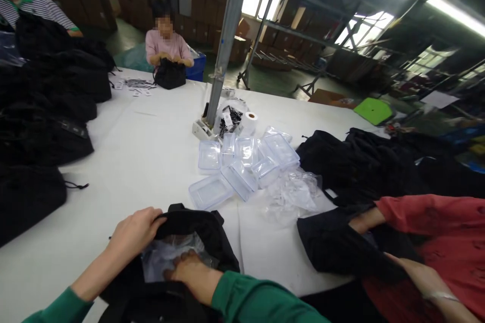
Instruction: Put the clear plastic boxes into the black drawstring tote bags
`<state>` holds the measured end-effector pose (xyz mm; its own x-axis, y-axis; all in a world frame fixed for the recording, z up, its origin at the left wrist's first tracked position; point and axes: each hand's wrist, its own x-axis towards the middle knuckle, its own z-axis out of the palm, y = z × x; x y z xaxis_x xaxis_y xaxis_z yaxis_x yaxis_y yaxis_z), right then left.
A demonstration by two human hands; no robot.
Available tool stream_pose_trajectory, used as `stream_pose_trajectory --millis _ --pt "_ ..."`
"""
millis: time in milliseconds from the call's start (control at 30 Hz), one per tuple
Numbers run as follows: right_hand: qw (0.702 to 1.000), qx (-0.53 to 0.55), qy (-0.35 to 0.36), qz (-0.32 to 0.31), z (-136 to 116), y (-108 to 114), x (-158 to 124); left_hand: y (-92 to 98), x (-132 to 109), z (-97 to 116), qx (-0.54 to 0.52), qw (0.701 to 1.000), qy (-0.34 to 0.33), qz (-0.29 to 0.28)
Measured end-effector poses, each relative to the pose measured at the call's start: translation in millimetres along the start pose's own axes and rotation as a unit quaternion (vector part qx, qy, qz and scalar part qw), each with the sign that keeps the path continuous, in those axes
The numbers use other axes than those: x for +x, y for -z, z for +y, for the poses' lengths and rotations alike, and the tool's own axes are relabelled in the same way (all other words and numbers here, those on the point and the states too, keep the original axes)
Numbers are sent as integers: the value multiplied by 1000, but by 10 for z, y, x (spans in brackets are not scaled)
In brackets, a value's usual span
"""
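A black fabric bag (204,224) stands with its mouth open at the near edge of the table. My left hand (138,229) is closed on the bag's rim at its left side. Inside the mouth, my right hand (191,270) reaches down with bent fingers closed on a clear plastic bag (155,260); its fingertips are partly hidden in the folds. Beyond the black bag lies a group of clear plastic boxes (210,192), some stacked or tilted against one another. Crumpled clear plastic bags (293,192) lie to the right of the boxes.
Black bags (76,75) line the left side; more black fabric (359,161) is heaped right. A metal post (229,30) rises beside a label roll (249,121). A co-worker in red (443,242) handles a black bag close by; two other people are across the table.
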<state>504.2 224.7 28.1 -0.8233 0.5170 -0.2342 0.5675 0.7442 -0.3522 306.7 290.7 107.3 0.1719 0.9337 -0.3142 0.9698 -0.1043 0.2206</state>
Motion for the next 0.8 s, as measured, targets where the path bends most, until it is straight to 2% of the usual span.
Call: stream_pose_trajectory --millis 67,100,133,200,233,300,367,433,533,633,733,800 --pt "994 68 11 87 191 293 -116 -54 15 -27 -2 1000 0 -14" --pt "983 104 -16 151 346 445 -186 -64 20 -30 -3 1000 0 -16" --pt "965 126 -70 218 540 585 -253 -65 27 -26 -1 1000 -2 -18" --pt "912 90 -241 321 1019 779 -353 -54 44 0 6 1000 -9 -21" --pt "887 49 -320 329 1280 818 -376 -45 53 19 10 1000 -8 -24" --pt "853 -28 -439 281 1772 779 -368 -21 66 60 18 999 11 -36" --pt "842 -73 -492 209 2159 638 -308 18 61 104 19 998 36 -50" --pt "846 -106 -495 168 2407 484 -244 70 36 149 9 997 48 -56" --pt "859 -148 -462 161 2569 384 -218 141 -20 208 -26 997 53 -53" --pt "865 -134 -448 183 2586 521 -330 157 -58 218 -52 996 54 -41" --pt "854 -8 -438 279 2466 855 -634 138 -52 183 -64 996 54 -42" --pt "828 141 -398 369 2264 1131 -923 138 -32 164 -62 996 52 -43"
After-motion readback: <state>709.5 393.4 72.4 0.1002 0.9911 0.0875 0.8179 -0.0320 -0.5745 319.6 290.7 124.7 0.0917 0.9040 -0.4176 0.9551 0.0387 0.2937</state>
